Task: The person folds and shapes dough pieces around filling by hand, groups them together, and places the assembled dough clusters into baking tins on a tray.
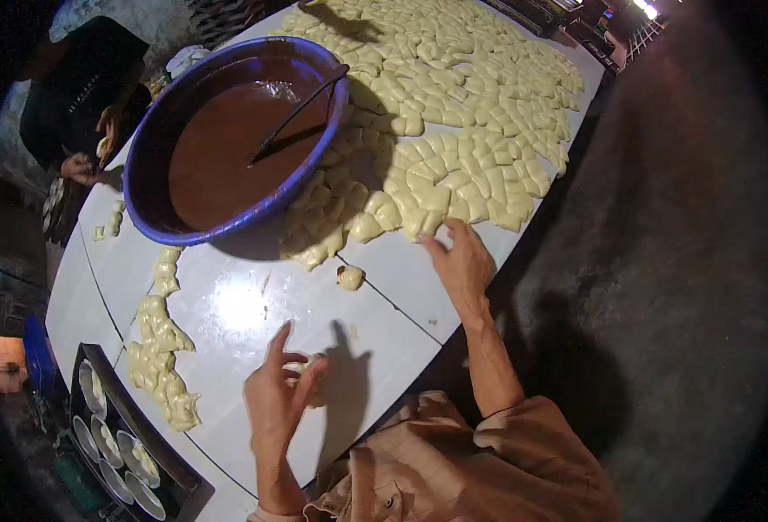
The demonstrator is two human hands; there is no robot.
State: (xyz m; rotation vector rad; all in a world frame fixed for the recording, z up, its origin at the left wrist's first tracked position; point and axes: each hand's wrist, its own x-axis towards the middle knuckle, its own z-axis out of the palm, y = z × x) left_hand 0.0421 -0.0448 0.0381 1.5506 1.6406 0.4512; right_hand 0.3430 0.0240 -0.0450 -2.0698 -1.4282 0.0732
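My left hand (278, 387) is over the white tabletop, its index finger stretched out, the thumb and other fingers curled around a small pale dough piece (316, 398) that is mostly hidden. My right hand (466, 265) reaches to the near edge of a wide spread of pale yellow dough pieces (480, 170). Its thumb and fingers close on a dough piece (419, 222) at that edge. Between my hands and the basin sits a single dough ball (350, 277) with a brown spot of filling.
A large blue basin (267, 206) of brown filling, with a dark-handled utensil (288, 122) in it, stands on the table (236, 348). At left lie a strip of dough (160, 361) and a dark tray (145, 435) of round tins. Another person (84, 96) works at the far left.
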